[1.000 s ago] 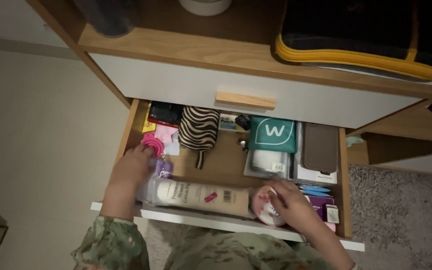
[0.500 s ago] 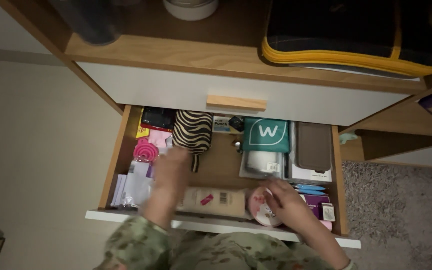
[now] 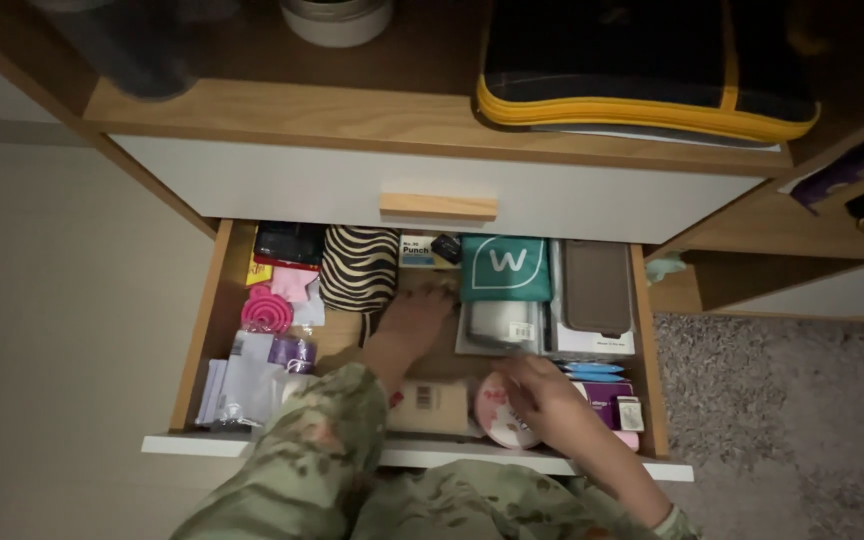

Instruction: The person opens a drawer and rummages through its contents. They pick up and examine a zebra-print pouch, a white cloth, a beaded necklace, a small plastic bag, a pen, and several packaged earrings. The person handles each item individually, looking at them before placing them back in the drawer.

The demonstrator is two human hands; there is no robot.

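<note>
Open wooden drawer with a white front (image 3: 202, 330) — both hands inside, sorting through small items.

Left hand (image 3: 414, 318) reaches toward the back middle of the drawer, fingers loosely spread, lying on the bare drawer floor just beside the zebra-striped fabric pouch (image 3: 359, 267) and the teal folded packet with a white emblem (image 3: 505, 268). Its grip holds nothing that I can make out; the fingertips are blurred, so contact with the pouch cannot be told.

Right hand (image 3: 542, 392) sits at the front edge, right of centre, fingers curled on the round white tin with a pink print (image 3: 497, 412) — touching its rim, the grip partly closed round it but not lifting it clear.

The camouflage sleeve (image 3: 302, 450) covers much of the long paper-wrapped tube of cotton pads (image 3: 430, 405) along the front edge. Pink ridged silicone funnel (image 3: 266, 312) lies near the left wall; brown flat case (image 3: 597, 288) at the back right corner.

Judgement: the step in hand looks like searching or rearranging the back row. A next move would call for the left fingers to close on one item without dragging its neighbours, which lie tightly packed.
</note>
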